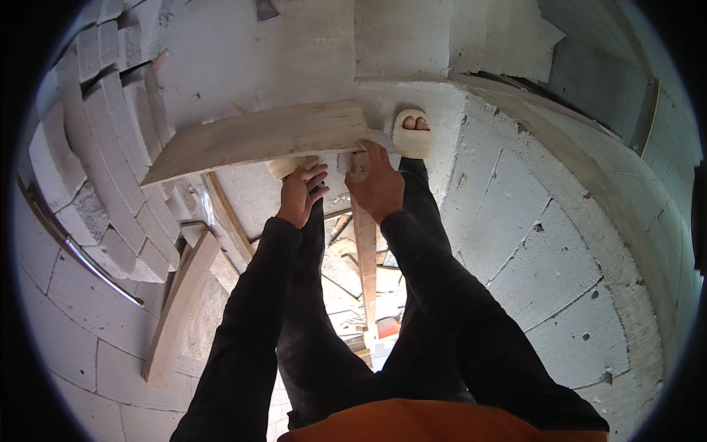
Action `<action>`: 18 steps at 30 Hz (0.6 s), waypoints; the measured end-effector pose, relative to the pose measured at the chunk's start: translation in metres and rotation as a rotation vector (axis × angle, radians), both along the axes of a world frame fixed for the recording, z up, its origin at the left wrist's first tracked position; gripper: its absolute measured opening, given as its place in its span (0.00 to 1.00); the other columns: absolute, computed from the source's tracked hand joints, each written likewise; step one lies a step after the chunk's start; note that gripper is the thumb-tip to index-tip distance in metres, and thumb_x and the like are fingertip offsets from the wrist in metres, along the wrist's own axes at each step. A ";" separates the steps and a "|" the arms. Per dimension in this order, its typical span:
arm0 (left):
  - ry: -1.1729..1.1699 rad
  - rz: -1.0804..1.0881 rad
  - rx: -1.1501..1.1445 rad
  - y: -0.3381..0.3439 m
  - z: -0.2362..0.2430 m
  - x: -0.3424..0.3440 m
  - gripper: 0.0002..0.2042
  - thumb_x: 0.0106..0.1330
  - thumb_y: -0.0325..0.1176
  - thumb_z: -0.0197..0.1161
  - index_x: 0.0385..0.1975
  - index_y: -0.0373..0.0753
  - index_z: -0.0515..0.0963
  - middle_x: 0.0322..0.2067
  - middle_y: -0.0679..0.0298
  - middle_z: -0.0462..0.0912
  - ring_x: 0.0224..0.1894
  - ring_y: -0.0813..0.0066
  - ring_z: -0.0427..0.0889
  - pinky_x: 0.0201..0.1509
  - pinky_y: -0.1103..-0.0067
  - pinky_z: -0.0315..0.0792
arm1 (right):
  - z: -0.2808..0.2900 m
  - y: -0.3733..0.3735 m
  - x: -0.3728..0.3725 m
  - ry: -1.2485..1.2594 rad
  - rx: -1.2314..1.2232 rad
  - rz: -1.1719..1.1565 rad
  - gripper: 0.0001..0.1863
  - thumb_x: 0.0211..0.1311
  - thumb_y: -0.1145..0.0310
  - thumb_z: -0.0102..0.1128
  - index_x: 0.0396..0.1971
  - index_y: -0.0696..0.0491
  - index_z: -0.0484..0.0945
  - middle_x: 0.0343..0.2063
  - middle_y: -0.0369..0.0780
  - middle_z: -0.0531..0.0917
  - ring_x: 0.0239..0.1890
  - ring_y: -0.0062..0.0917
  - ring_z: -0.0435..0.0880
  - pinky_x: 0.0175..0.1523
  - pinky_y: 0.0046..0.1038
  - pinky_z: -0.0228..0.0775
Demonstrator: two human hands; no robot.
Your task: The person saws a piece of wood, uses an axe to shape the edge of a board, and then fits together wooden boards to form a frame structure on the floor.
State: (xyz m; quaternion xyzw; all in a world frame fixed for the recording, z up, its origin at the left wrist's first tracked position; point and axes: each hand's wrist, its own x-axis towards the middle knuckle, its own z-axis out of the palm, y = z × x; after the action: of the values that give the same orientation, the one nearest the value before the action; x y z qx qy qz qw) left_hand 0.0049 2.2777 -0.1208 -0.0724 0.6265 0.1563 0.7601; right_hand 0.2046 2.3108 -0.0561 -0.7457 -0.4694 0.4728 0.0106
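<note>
A thin plywood board (258,136) lies across a gap in front of me, its left end reaching toward stacked blocks. Under its near edge is my left hand (302,193), fingers spread apart, holding nothing. At the board's right end, my right hand (377,180) closes around the upper part of a long timber post (365,250). Its fingertips touch the board's corner. From there the post runs down between my legs. My right foot, in a cream slipper (412,136), stands beside the board; the board partly covers the other slipper (283,168).
Pale blocks (110,125) are piled at the left, with loose planks (180,309) leaning below them. A block wall (537,250) curves along the right. Far below, scrap wood (342,272) litters the ground. A metal blade-like piece (266,9) lies at the far edge.
</note>
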 end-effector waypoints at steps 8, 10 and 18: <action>-0.182 0.227 -0.183 -0.012 -0.118 0.057 0.26 0.78 0.27 0.61 0.73 0.41 0.66 0.69 0.58 0.72 0.69 0.62 0.75 0.72 0.67 0.72 | -0.003 0.002 0.002 -0.002 -0.025 0.009 0.37 0.56 0.61 0.71 0.67 0.48 0.69 0.65 0.45 0.77 0.60 0.44 0.85 0.58 0.41 0.82; -0.107 -0.148 0.239 -0.061 -0.162 0.024 0.30 0.71 0.22 0.66 0.73 0.41 0.67 0.70 0.58 0.72 0.70 0.61 0.74 0.73 0.67 0.72 | 0.001 0.006 -0.006 0.042 -0.028 0.027 0.37 0.56 0.61 0.72 0.67 0.49 0.69 0.65 0.45 0.77 0.59 0.45 0.85 0.59 0.41 0.82; -0.144 -0.400 0.626 -0.079 -0.208 0.008 0.43 0.54 0.23 0.80 0.73 0.42 0.67 0.71 0.52 0.71 0.73 0.53 0.70 0.76 0.68 0.66 | -0.003 0.013 -0.009 0.039 -0.056 0.049 0.37 0.56 0.63 0.72 0.67 0.47 0.69 0.64 0.45 0.78 0.57 0.45 0.86 0.57 0.41 0.82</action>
State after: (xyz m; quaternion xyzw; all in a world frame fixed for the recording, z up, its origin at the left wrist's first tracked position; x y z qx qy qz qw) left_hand 0.0130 2.1987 -0.3286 0.2765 0.4951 0.1832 0.8030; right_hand 0.1957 2.3236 -0.0591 -0.7246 -0.4741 0.5001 -0.0126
